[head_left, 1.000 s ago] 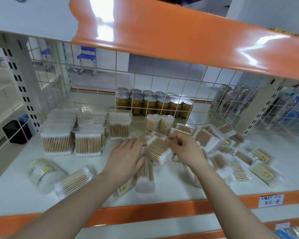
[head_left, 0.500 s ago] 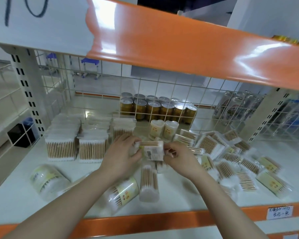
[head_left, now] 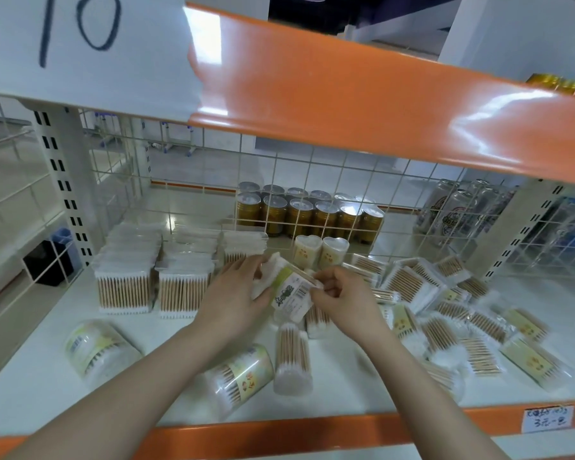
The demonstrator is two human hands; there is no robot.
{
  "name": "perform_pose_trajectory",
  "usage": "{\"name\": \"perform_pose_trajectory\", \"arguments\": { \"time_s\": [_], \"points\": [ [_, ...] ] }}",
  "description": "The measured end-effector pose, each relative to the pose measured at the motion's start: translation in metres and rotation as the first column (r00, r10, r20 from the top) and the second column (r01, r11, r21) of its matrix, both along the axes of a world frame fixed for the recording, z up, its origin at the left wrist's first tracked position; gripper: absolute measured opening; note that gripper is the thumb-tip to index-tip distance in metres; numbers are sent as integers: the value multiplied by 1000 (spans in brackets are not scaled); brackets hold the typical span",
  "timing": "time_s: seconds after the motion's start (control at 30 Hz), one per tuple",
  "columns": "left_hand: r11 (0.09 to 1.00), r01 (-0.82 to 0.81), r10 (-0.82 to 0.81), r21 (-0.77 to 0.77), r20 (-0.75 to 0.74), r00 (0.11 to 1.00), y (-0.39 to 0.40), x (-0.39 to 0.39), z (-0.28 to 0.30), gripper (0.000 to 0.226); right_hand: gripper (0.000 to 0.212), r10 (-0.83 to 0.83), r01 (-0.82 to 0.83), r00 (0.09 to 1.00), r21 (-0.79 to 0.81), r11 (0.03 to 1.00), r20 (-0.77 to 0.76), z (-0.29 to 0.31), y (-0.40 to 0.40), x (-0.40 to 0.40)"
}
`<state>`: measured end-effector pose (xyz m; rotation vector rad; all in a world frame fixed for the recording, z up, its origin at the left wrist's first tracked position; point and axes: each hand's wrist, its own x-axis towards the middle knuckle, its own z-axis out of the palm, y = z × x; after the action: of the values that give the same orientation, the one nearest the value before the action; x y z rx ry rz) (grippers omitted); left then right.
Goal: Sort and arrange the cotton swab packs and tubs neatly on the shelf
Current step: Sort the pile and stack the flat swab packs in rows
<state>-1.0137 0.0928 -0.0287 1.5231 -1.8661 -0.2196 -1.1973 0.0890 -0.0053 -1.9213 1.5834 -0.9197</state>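
Between your two hands, lifted just above the shelf (head_left: 47, 376), sits one cotton swab pack (head_left: 291, 290), barcode label facing you, tilted. Your left hand (head_left: 236, 297) grips its left side, fingers curled round the white tip end. Your right hand (head_left: 342, 298) pinches the pack's right edge with thumb and fingertips.

Just below your hands, a narrow swab pack (head_left: 292, 360) lies lengthwise on the shelf. Beside it, under your left forearm, a round tub (head_left: 239, 376) lies on its side, yellow-green label up. Farther left of that forearm, another tub (head_left: 97, 350) also lies on its side, well apart from the first.

Left of your left hand, upright packs stand in neat rows (head_left: 153, 277), wooden sticks vertical, rows touching each other. Behind your hands, two small heart-shaped tubs (head_left: 321, 252) stand upright side by side. Past them, behind the wire grid (head_left: 312, 180), a cluster of gold cans (head_left: 309, 215) stands with clear lids.

Right of your right hand, loose packs (head_left: 462, 313) lie scattered flat, overlapping, at mixed angles. Some show yellow labels, some show bare sticks. Near your right forearm, on the orange front rail (head_left: 279, 433), a handwritten price tag (head_left: 543, 418); text too small to read. Above your hands, the orange upper shelf edge (head_left: 362, 104) and a white sheet marked "10" (head_left: 80, 38).
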Motion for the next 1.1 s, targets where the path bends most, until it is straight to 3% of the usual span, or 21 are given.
{"name": "perform_pose_trajectory", "arguments": {
  "time_s": [0.2, 0.3, 0.5, 1.1],
  "points": [
    [998, -5, 11, 69, -100, 995, 4, 4, -8, 35, 21, -37, 24, 983, 71, 997, 182, -1, -2, 4],
    [996, -7, 22, 89, -174, 984, 6, 4, -6, 33, 27, -18, -1, 985, 108, 994, 171, -5, -1, 5],
    [997, -12, 28, 71, -241, 970, 3, 7, 1, 31, 18, 48, -59, 995, 134, 989, 83, -10, 5, 7],
    [998, -36, 50, 48, -354, 934, 6, 13, 7, 27, 20, 110, -128, 989, 200, 972, 96, -11, 15, 16]
  ]
}}
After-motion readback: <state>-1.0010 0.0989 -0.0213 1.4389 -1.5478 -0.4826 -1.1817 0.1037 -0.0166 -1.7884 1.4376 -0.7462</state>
